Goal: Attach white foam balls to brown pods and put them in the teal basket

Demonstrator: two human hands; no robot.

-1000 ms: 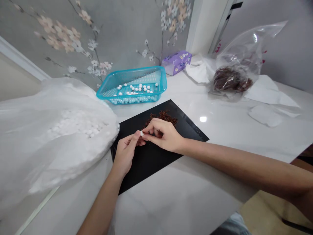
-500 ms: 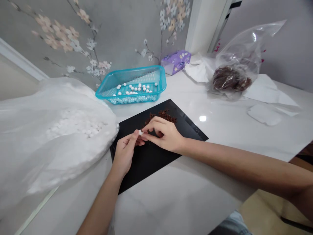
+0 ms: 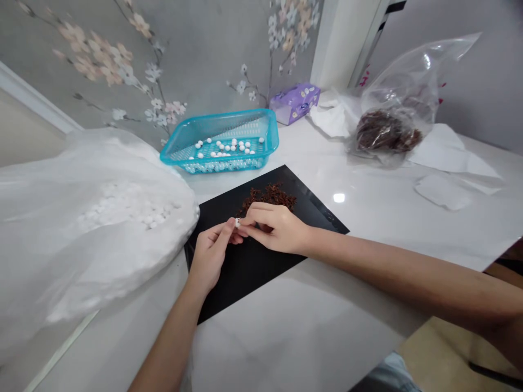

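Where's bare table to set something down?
Two patches of white table: one right of the black mat, between the white scrap and right forearm; one nearside of the mat, between that and the left forearm. Crowded: left, the white bag; back, blue basket, purple packet, clear bag; over the mat, left hand and right hand, brown shreds beyond.

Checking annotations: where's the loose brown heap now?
Head view, near centre: the loose brown heap lies on the far part of the black mat, just beyond the right hand and nearer than the blue basket.
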